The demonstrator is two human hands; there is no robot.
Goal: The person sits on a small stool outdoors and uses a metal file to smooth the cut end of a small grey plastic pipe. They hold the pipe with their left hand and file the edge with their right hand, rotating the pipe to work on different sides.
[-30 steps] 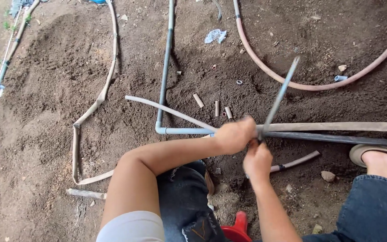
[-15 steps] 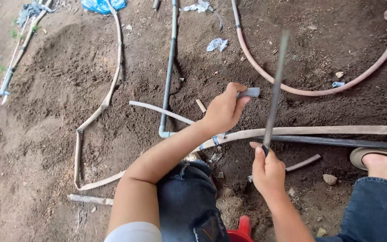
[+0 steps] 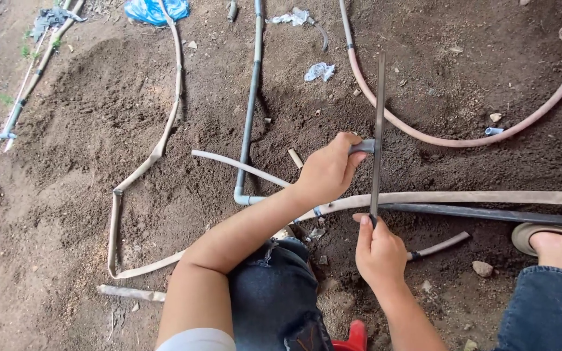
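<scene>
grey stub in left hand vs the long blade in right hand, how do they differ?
The short grey pipe piece in the left hand is stubby and lies level; the hacksaw blade pinched by the right hand is long, thin and stands upright. The piece is rounded, the blade flat. Both are grey and touch where they cross.

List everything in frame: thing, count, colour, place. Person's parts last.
short pipe piece: 1, grey, in left hand, touching the blade
saw blade: 1, dark thin strip, upright, lower end in right hand
long pipes: 2, tan and black, lying side by side at right
elbow pipe: 1, grey, centre, running to the top edge
flat hose: 1, tan, left of centre
curved hose: 1, pinkish, upper right
plastic bag: 1, blue, top left
paper scraps: 2, white, top centre
stone: 1, brownish, lower right
soil: brown, everywhere
sandal: 1, tan, right edge
left hand: centre
right hand: below centre
</scene>
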